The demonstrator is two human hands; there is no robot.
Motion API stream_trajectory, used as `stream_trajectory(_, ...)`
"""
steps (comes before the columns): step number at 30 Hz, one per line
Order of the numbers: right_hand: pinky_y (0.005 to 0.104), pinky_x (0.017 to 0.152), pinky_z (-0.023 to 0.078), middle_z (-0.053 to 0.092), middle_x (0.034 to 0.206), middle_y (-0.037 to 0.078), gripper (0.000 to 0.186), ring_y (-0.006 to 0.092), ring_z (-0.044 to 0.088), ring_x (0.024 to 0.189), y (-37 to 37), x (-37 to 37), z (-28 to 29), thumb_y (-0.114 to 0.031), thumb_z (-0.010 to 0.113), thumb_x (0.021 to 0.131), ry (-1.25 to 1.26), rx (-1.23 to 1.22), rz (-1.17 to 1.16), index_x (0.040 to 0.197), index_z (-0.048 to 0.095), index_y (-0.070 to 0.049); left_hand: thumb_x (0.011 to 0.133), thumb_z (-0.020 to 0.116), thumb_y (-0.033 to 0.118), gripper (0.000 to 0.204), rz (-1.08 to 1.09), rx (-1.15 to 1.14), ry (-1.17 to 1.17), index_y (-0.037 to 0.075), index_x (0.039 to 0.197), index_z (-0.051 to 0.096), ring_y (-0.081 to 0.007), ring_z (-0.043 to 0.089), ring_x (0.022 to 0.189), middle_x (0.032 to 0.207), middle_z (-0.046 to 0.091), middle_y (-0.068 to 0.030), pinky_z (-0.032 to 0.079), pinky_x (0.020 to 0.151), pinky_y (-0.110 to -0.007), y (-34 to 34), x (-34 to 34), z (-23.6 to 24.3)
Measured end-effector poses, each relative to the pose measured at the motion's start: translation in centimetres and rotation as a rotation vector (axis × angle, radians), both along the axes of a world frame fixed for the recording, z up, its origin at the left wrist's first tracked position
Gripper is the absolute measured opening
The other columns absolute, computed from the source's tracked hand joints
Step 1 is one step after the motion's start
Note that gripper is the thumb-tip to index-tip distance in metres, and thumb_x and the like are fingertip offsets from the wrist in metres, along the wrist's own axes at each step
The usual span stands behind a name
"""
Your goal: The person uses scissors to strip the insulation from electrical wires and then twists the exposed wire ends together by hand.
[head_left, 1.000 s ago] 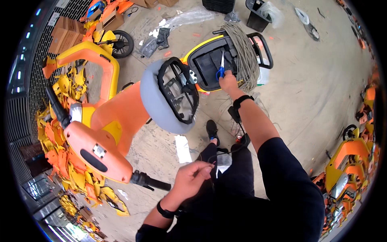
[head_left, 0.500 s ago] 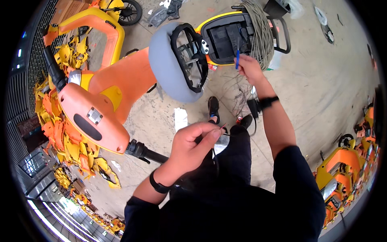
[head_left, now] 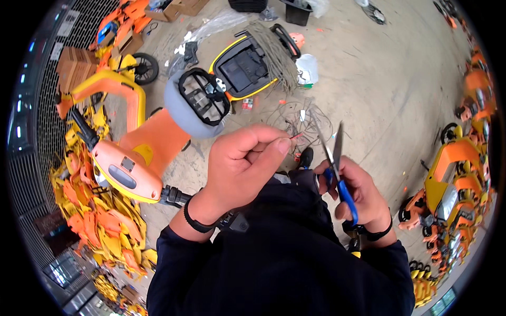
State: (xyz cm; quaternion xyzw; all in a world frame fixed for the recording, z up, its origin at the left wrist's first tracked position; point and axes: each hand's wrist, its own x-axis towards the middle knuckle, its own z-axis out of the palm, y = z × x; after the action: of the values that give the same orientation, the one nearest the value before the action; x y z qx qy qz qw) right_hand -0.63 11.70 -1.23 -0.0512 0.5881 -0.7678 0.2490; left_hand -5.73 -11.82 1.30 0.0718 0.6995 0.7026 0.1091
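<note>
My left hand [head_left: 242, 168] is closed in a pinch on a thin wire [head_left: 297, 136] whose red end pokes out past the fingertips. My right hand [head_left: 363, 195] grips blue-handled scissors [head_left: 346, 195] by the loops, blades spread and pointing up, just right of the wire. Beyond my hands stands an orange scooter [head_left: 142, 168] with a grey seat [head_left: 178, 105] and an open black-and-yellow rear compartment [head_left: 240, 66], over which a coil of grey cable [head_left: 279, 58] is draped. Loose wires [head_left: 295, 118] lie tangled on the floor below.
A heap of orange and yellow panels [head_left: 95, 221] lies at the left, beside cardboard boxes [head_left: 76, 68] and a loose wheel [head_left: 145, 68]. More orange and yellow scooters [head_left: 448, 174] line the right. Black bins [head_left: 297, 13], plastic bags and scraps lie at the back.
My right hand has brought the scissors from over the compartment toward my body, up beside my left hand, and their blades are now apart. My left hand has risen, still pinching the wire.
</note>
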Motion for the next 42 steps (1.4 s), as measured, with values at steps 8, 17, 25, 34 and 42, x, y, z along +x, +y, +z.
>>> stream_trajectory(8, 0.0231, 0.052, 0.039, 0.060, 0.085, 0.003, 0.074, 0.0091, 0.051, 0.061, 1.3, 1.8, 1.0, -0.043, 0.088, 0.065, 0.268, 0.258, -0.002, 0.120, 0.059, -0.003, 0.086, 0.066, -0.001, 0.005, -0.048, -0.110, 0.259, -0.001, 0.091, 0.067, -0.0019, 0.053, 0.060, 0.076, 0.065, -0.0019, 0.039, 0.050, -0.018, 3.9, 0.4, 1.3)
stream_trajectory(17, 0.0249, 0.051, 0.039, 0.058, 0.079, 0.005, 0.064, 0.0113, 0.050, 0.060, 1.5, 2.4, 1.3, -0.035, 0.090, 0.066, 0.327, 0.292, -0.081, 0.112, 0.062, 0.000, 0.081, 0.070, 0.002, 0.007, -0.141, -0.283, 0.413, 0.002, 0.088, 0.067, -0.0118, 0.052, 0.054, 0.071, 0.062, -0.0062, 0.039, 0.047, -0.024, 4.6, 0.8, 1.8)
stream_trajectory(25, 0.0273, 0.054, 0.041, 0.057, 0.077, 0.007, 0.060, 0.0159, 0.051, 0.061, 1.4, 3.1, 1.3, -0.032, 0.090, 0.065, 0.314, 0.321, -0.110, 0.108, 0.062, 0.000, 0.080, 0.070, 0.002, 0.007, -0.159, -0.339, 0.446, 0.003, 0.086, 0.067, -0.0130, 0.050, 0.052, 0.066, 0.059, -0.0048, 0.037, 0.046, -0.026, 4.6, 1.2, 2.0)
stream_trajectory(34, 0.0272, 0.057, 0.045, 0.058, 0.071, 0.006, 0.053, 0.0183, 0.056, 0.059, 1.8, 3.1, 1.4, -0.029, 0.088, 0.068, 0.401, 0.337, -0.139, 0.106, 0.063, 0.000, 0.083, 0.067, -0.002, 0.005, -0.156, -0.333, 0.475, 0.000, 0.087, 0.067, -0.0047, 0.041, 0.052, 0.069, 0.061, -0.0030, 0.029, 0.046, -0.021, 4.1, 1.3, 1.5)
stream_trajectory(42, 0.0308, 0.061, 0.050, 0.061, 0.094, 0.014, 0.064, 0.0238, 0.061, 0.072, 1.8, 2.8, 2.0, -0.034, 0.088, 0.066, 0.483, 0.396, -0.111, 0.112, 0.059, 0.000, 0.083, 0.071, 0.004, 0.008, -0.135, -0.298, 0.519, 0.002, 0.091, 0.068, -0.0131, 0.047, 0.053, 0.065, 0.053, -0.0037, 0.035, 0.048, -0.026, 4.1, 1.2, 1.0)
